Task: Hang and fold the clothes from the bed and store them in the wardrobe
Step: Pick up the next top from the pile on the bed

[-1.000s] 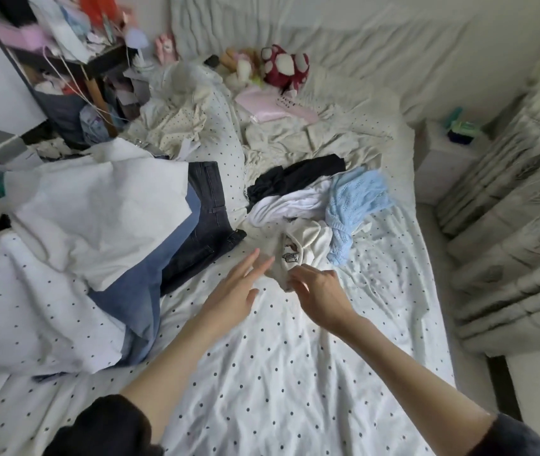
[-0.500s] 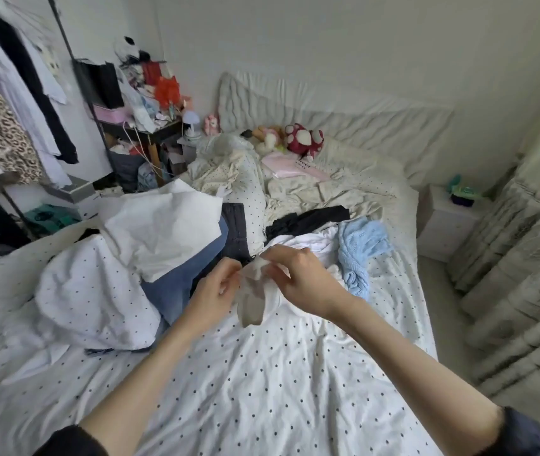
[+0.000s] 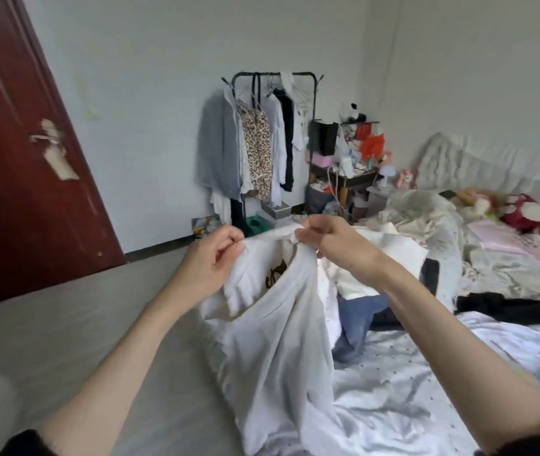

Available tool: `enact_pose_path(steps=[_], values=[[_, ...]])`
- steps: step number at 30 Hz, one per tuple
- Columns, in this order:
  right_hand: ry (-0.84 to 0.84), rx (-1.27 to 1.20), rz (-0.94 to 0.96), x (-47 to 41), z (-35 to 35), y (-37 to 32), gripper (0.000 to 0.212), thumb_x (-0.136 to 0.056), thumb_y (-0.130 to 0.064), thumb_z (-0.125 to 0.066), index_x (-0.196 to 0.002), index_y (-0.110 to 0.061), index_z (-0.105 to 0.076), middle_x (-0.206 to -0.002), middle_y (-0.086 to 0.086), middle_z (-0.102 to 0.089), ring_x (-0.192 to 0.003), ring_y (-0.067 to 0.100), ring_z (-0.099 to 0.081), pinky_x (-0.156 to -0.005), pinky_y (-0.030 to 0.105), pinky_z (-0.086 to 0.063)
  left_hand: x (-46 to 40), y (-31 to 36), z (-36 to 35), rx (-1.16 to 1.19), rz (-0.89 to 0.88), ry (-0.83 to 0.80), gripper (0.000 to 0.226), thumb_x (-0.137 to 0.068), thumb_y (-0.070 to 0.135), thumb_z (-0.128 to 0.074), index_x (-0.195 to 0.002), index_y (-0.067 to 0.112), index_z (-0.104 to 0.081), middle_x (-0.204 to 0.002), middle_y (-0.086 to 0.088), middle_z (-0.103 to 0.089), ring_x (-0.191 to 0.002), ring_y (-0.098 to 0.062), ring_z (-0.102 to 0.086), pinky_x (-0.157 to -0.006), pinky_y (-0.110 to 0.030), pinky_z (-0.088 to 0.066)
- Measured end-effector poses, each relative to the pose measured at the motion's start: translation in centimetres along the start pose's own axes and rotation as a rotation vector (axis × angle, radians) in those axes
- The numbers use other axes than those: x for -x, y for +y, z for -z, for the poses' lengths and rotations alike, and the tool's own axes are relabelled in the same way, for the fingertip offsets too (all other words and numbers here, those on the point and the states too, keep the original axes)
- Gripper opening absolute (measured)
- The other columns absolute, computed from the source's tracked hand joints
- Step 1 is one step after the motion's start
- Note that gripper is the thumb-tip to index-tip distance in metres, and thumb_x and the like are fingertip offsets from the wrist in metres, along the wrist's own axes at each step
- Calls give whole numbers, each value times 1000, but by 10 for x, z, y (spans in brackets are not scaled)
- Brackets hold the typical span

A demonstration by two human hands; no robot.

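Observation:
I hold a white T-shirt (image 3: 275, 340) with a dark print up in front of me, above the bed's near edge. My left hand (image 3: 211, 258) pinches its top edge on the left, and my right hand (image 3: 331, 240) pinches the top edge on the right. The shirt hangs down to the dotted bed sheet (image 3: 426, 390). A pile of clothes (image 3: 360, 311) with blue and white pieces lies behind the shirt. A black garment (image 3: 508, 307) lies further right on the bed. A black clothes rack (image 3: 262, 139) with several hanging garments stands by the far wall.
A dark red door (image 3: 22, 179) stands at the left. Grey floor (image 3: 81, 307) spreads between me and the rack. A cluttered small table (image 3: 344, 166) stands next to the rack. Plush toys (image 3: 531, 212) and rumpled bedding lie at the bed's head.
My view has swung left from the bed toward the door and rack. Both hands have lifted the white shirt from the pile and spread its top edge apart.

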State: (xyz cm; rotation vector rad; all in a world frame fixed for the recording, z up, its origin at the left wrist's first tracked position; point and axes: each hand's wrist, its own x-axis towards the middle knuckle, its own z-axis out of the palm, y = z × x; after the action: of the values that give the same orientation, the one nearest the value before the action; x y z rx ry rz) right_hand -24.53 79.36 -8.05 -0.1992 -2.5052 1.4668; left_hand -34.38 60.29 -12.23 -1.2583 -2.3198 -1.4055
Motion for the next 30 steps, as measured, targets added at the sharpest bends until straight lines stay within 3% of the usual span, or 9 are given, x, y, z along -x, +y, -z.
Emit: enact_pose_path(steps=[3, 6, 11, 14, 18, 21, 23, 25, 30], values=[[-177, -15, 102, -24, -75, -35, 28, -93, -33, -55, -79, -11, -49, -64, -4, -37, -59, 7, -38, -58, 18, -30, 36, -19, 73, -131, 81, 116, 24, -92, 7, -54, -79, 27, -51, -51, 20, -52, -47, 4, -45, -50, -9, -32], [-342, -31, 159, -37, -144, -62, 45, -77, -47, -69, -94, -6, -57, -73, -2, -53, -68, 9, -51, -66, 24, -39, 70, -30, 131, -222, 201, 186, 8, -93, 7, -53, -86, 11, -56, -48, 12, -43, -47, -2, -40, -52, -14, -29], [-300, 276, 453, -54, -238, -106, 17, -84, -21, -61, -86, -27, -45, -67, -12, -55, -71, 17, -54, -64, 30, -40, 137, -40, 201, -365, 314, 317, 22, -96, 10, -47, -81, 26, -46, -50, 17, -44, -50, -3, -38, -52, -13, -30], [-370, 235, 584, -54, -284, -141, 22, -85, -17, -53, -72, -32, -45, -52, -14, -55, -60, 13, -51, -62, 31, -41, 184, -46, 229, -464, 420, 382, 15, -98, 12, -45, -86, 22, -42, -57, 22, -48, -55, 2, -43, -55, -9, -33], [-531, 107, 680, -48, -338, -187, 12, -84, -19, -56, -76, -26, -57, -64, -8, -58, -73, 20, -58, -66, 31, -44, 234, -44, 244, -422, 594, 527, 18, -91, 25, -61, -89, 34, -45, -63, 18, -51, -57, -1, -45, -57, -14, -36], [-666, 7, 731, -42, -374, -214, 6, -87, -18, -56, -84, -18, -62, -58, -10, -53, -58, 9, -51, -59, 26, -38, 270, -47, 243, -434, 808, 633, 27, -79, 45, -70, -93, 37, -50, -73, 8, -57, -65, -10, -51, -63, -24, -43], [-752, -23, 751, -35, -394, -225, 7, -88, -19, -56, -86, -16, -62, -60, -10, -54, -56, 5, -49, -55, 23, -36, 295, -51, 239, -508, 980, 703, 21, -80, 36, -70, -78, 36, -49, -68, 10, -52, -64, -14, -47, -61, -29, -40], [-829, -45, 763, -29, -412, -231, 6, -88, -20, -56, -84, -19, -60, -68, -9, -57, -64, 6, -53, -57, 21, -39, 320, -52, 236, -567, 1116, 755, 36, -84, 24, -66, -61, 31, -39, -61, 10, -41, -60, -15, -38, -56, -27, -31], [-950, -18, 800, -12, -452, -241, 9, -87, -20, -58, -79, -21, -57, -71, -11, -58, -83, 17, -57, -69, 26, -40, 373, -25, 237, -580, 1337, 864, 28, -86, 17, -66, -64, 24, -50, -66, 9, -48, -61, -6, -42, -52, -12, -34]])
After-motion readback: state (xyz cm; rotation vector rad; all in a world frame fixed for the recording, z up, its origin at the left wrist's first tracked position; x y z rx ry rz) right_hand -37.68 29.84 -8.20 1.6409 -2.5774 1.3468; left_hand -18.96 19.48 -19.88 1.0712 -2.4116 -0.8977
